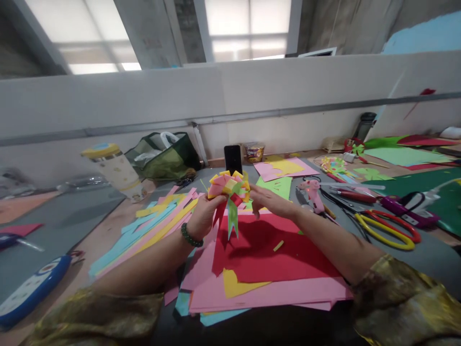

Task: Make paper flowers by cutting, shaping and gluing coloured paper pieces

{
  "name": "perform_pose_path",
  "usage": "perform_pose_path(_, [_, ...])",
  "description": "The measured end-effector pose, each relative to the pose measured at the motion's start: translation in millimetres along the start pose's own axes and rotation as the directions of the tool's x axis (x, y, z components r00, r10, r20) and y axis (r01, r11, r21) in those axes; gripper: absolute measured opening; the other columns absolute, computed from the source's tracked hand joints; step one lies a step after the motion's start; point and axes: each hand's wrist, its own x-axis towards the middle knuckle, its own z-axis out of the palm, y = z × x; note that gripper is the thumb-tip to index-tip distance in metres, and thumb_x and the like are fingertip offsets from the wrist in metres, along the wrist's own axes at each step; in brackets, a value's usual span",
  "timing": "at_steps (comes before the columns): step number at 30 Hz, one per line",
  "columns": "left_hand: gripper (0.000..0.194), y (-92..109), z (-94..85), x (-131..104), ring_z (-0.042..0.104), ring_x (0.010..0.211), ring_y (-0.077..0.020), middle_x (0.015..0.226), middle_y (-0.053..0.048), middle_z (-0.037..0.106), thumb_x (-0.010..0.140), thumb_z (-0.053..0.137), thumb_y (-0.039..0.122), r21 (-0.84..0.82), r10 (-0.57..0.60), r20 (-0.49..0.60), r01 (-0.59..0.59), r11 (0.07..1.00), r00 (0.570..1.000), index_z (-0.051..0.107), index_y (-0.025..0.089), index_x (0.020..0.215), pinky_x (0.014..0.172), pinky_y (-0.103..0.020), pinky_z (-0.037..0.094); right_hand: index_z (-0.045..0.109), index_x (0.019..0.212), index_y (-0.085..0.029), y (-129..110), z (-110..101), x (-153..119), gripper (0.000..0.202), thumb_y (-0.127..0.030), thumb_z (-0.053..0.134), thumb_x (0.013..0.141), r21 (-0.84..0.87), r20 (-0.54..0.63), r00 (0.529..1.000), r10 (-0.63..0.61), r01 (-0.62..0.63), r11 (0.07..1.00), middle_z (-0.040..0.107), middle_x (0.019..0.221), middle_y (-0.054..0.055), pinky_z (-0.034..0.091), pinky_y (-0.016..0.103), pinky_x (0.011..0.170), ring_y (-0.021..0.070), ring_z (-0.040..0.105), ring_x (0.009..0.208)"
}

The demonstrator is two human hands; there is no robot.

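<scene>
viewing through the head camera. my left hand [206, 213] is pinching the paper bow [226, 185] at its lower left, narrowed around the folds. my right hand [268, 201] is hovering at the bow's right side, fingers loosely curved, thumb hanging apart; i am failing to tell whether the fingertips are touching the loops. the bow is being held above the far part of the red sheet [273, 262], a green tail [233, 222] and a red tail [219, 212] hanging down.

failure modes i am noting:
- the folds are looking soft; too firm a left pinch could be flattening them.
- a right fingertip snagging a loop could be pulling it loose.
- the tails are dangling free; lowering the bow carelessly could be creasing them.
- the pink glue gun [314, 194] is lying near the right forearm [329, 235]; an outward swing could be knocking it.
- a yellow scrap [278, 246] is lying on the sheet; stray adhesive could be picking it up.
</scene>
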Motion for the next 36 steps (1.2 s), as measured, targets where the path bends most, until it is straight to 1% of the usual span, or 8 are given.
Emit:
perform_pose_path(7, [0.02,10.1,-11.5,21.8,0.065,0.064,-0.0175,0.065,-0.001,0.071,0.045,0.075,0.015,-0.034,0.026,-0.15,-0.031,0.999,0.988,0.069,0.016,0.065,0.064,-0.028,0.052,0.053,0.063,-0.022,-28.0,-36.8,-17.9,0.048,-0.063,0.069,0.08,0.116,-0.168,0.977,-0.13,0.15,0.982,0.031,0.04,-0.012,0.027,0.019,0.038,0.0058,0.025,0.034])
perform_pose_path(10, [0.017,8.3,-19.0,33.4,0.063,0.06,-0.0152,0.061,0.0,0.068,0.048,0.074,0.013,-0.051,0.008,-0.196,-0.018,0.999,0.981,0.065,0.016,0.061,0.063,-0.026,0.051,0.044,0.065,-0.023,-34.6,-69.3,-18.5,0.042,-0.052,0.062,0.089,0.188,-0.668,0.72,-0.188,0.407,0.894,0.027,0.042,-0.014,0.03,0.017,0.04,0.0054,0.019,0.033])
perform_pose_path(13, [0.018,3.3,-19.8,35.6,0.063,0.059,-0.0146,0.062,0.0,0.069,0.048,0.074,0.011,-0.062,-0.016,-0.199,0.004,0.998,0.98,0.065,0.016,0.062,0.063,-0.026,0.051,0.048,0.069,-0.023,-28.3,-80.3,-13.1,0.031,-0.04,0.06,0.092,0.183,-0.856,0.505,-0.111,0.497,0.848,0.045,0.047,-0.011,0.032,0.017,0.039,0.0046,0.025,0.032])
perform_pose_path(17, [0.022,-2.5,-8.8,20.3,0.067,0.063,-0.0168,0.067,-0.003,0.073,0.046,0.078,0.014,-0.051,-0.045,-0.118,0.039,0.998,0.992,0.07,0.015,0.067,0.065,-0.027,0.053,0.066,0.089,-0.021,-8.4,-51.3,-2.3,0.022,-0.044,0.067,0.087,0.227,-0.789,0.608,-0.085,0.417,0.88,0.074,0.082,0.0,0.039,0.021,0.04,0.0035,0.033,0.035])
perform_pose_path(22, [0.026,-0.1,3.8,-0.3,0.071,0.075,-0.0235,0.074,-0.006,0.076,0.045,0.079,0.018,-0.027,-0.062,-0.022,0.062,0.998,0.998,0.074,0.015,0.07,0.072,-0.031,0.056,0.07,0.101,-0.024,1.5,-6.5,2.8,0.051,-0.07,0.068,0.078,0.238,-0.237,0.971,-0.035,0.093,0.967,0.076,0.092,0.001,0.051,0.026,0.053,0.005,0.044,0.04])
perform_pose_path(28, [0.021,8.3,-5.5,14.4,0.065,0.064,-0.0163,0.066,-0.002,0.072,0.044,0.077,0.014,-0.051,-0.016,-0.126,0.01,0.999,0.992,0.07,0.015,0.064,0.063,-0.025,0.051,0.064,0.059,-0.018,-11.5,-12.1,-6.0,0.043,-0.053,0.089,0.059,0.203,-0.143,0.99,-0.017,0.046,0.978,0.048,0.04,-0.009,0.036,0.02,0.037,0.0078,0.042,0.034])
perform_pose_path(31, [0.017,8.9,-17.5,33.1,0.061,0.056,-0.0132,0.059,0.001,0.069,0.047,0.074,0.009,-0.076,-0.02,-0.229,0.003,0.997,0.973,0.066,0.016,0.061,0.057,-0.023,0.049,0.057,0.064,-0.021,-20.1,-42.3,-9.2,0.038,-0.049,0.08,0.076,0.243,-0.45,0.884,-0.124,0.255,0.936,0.032,0.039,-0.014,0.038,0.018,0.042,0.0057,0.031,0.035])
perform_pose_path(36, [0.017,11.7,-37.5,58.6,0.061,0.052,-0.0124,0.055,0.003,0.066,0.056,0.068,0.003,-0.115,-0.034,-0.361,-0.009,0.993,0.932,0.061,0.017,0.06,0.058,-0.023,0.051,0.044,0.065,-0.022,-36.6,-85.8,-16.5,0.038,-0.032,0.053,0.101,0.167,-0.851,0.503,-0.15,0.531,0.831,0.022,0.04,-0.014,0.037,0.015,0.044,0.0064,0.023,0.033])
